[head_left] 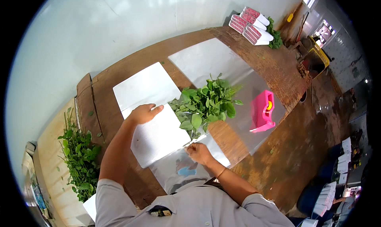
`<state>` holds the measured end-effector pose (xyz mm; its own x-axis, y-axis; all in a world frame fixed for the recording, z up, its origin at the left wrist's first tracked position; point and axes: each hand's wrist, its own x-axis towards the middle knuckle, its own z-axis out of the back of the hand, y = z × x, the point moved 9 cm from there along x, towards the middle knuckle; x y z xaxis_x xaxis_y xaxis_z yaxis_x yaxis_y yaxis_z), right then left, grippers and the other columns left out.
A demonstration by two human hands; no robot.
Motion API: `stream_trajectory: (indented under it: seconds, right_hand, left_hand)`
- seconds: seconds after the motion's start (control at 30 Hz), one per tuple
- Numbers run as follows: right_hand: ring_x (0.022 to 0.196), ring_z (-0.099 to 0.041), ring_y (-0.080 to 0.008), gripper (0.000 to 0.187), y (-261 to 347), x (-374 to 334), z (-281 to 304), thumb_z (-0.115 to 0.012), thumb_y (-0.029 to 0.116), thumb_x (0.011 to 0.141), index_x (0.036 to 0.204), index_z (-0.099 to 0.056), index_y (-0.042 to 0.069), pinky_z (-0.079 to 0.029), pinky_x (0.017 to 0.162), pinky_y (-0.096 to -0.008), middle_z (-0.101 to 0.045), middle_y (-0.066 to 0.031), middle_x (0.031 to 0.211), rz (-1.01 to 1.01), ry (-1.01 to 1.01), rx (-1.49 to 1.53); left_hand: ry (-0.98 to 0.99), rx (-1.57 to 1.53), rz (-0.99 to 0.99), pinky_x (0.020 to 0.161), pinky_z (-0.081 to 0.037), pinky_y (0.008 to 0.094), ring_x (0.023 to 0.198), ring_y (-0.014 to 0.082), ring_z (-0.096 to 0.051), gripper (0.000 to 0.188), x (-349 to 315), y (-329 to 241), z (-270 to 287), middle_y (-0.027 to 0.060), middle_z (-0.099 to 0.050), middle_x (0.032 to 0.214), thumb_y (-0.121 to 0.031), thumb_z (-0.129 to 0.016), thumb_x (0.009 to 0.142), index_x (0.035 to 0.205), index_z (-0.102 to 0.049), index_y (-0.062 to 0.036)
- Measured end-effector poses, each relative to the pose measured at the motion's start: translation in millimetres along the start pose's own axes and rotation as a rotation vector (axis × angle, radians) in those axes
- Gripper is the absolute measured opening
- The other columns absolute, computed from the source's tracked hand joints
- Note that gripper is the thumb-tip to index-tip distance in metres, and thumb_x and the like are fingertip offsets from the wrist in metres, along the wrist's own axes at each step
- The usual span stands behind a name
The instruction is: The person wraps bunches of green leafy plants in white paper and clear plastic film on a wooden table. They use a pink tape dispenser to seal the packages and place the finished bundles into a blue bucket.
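Note:
My left hand (146, 113) rests at the upper left edge of a white corrugated sheet (160, 136), with the thumb and fingers stretched out. My right hand (198, 152) is closed, its fingertips pinching a clear plastic sheet (174, 172) by the lower right corner of the corrugated sheet. A leafy green bunch (210, 100) lies just beyond my hands, its near leaves overlapping the corrugated sheet's right side. Smooth white sheets (145, 82) lie past my left hand. What is under my left palm is hidden.
A pink tape dispenser (262, 112) stands right of the bunch on a broad clear sheet (216, 56). White packs with red print (254, 26) are stacked at the table's far end. More stemmed greens (81, 159) lie at left. A wall (99, 32) borders the wooden table (274, 74).

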<state>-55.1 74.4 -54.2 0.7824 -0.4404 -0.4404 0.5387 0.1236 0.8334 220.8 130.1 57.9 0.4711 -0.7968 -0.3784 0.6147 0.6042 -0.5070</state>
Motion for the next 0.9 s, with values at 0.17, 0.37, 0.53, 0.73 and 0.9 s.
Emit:
stream_trajectory:
  seconds: [0.17, 0.37, 0.53, 0.73, 0.9]
  right_hand:
    - [0.06, -0.061, -0.0131, 0.032, 5, -20, -32, -0.063, 0.028, 0.091, 0.111, -0.057, 0.003, -0.047, 0.048, -0.0262, -0.067, -0.0077, 0.086, -0.181, 0.213, 0.406]
    - [0.078, -0.067, -0.0217, 0.037, -25, -11, -29, -0.058, 0.005, 0.088, 0.124, -0.05, 0.002, -0.056, 0.055, -0.0319, -0.063, -0.0142, 0.108, -0.006, 0.295, 0.691]
    - [0.076, -0.064, -0.018, 0.026, -3, -23, -6, -0.06, 0.007, 0.091, 0.117, -0.055, 0.004, -0.055, 0.056, -0.0314, -0.064, -0.0086, 0.101, 0.093, 0.344, 0.843]
    - [0.08, -0.062, -0.0153, 0.021, 53, -51, 9, -0.047, 0.003, 0.093, 0.112, -0.056, 0.002, -0.051, 0.066, -0.0284, -0.064, -0.0057, 0.094, 0.045, 0.614, 0.819]
    - [0.073, -0.061, -0.0151, 0.022, 97, -87, -42, -0.049, 0.012, 0.091, 0.109, -0.06, 0.003, -0.051, 0.065, -0.0268, -0.064, -0.0061, 0.094, 0.076, 0.883, 0.47]
  left_hand:
    - [0.137, 0.022, -0.002, 0.091, -0.044, 0.0413, 0.108, 0.0377, -0.059, 0.085, -12, -13, -4, 0.0258, -0.063, 0.113, -0.074, -0.046, 0.081, 0.107, -0.066, 0.0043]
    - [0.057, 0.03, -0.227, 0.108, -0.033, 0.0405, 0.133, 0.0379, -0.038, 0.076, -110, -86, 2, 0.0276, -0.04, 0.141, -0.057, -0.067, 0.078, 0.137, -0.05, -0.0117]
    - [-0.117, -0.161, -0.126, 0.112, -0.027, 0.041, 0.139, 0.0399, -0.028, 0.097, -184, -91, -15, 0.0252, -0.024, 0.151, -0.052, -0.074, 0.072, 0.148, -0.03, -0.0124]
    - [-0.509, -0.374, 0.061, 0.112, -0.028, 0.038, 0.138, 0.031, -0.031, 0.096, -284, -84, -41, 0.0212, -0.029, 0.149, -0.029, -0.08, 0.072, 0.147, -0.027, -0.0028]
    - [-0.73, -0.991, 0.184, 0.102, -0.04, 0.0336, 0.125, 0.0217, -0.046, 0.092, -373, -55, -84, 0.0132, -0.041, 0.144, -0.023, -0.079, 0.077, 0.15, -0.025, -0.0062]
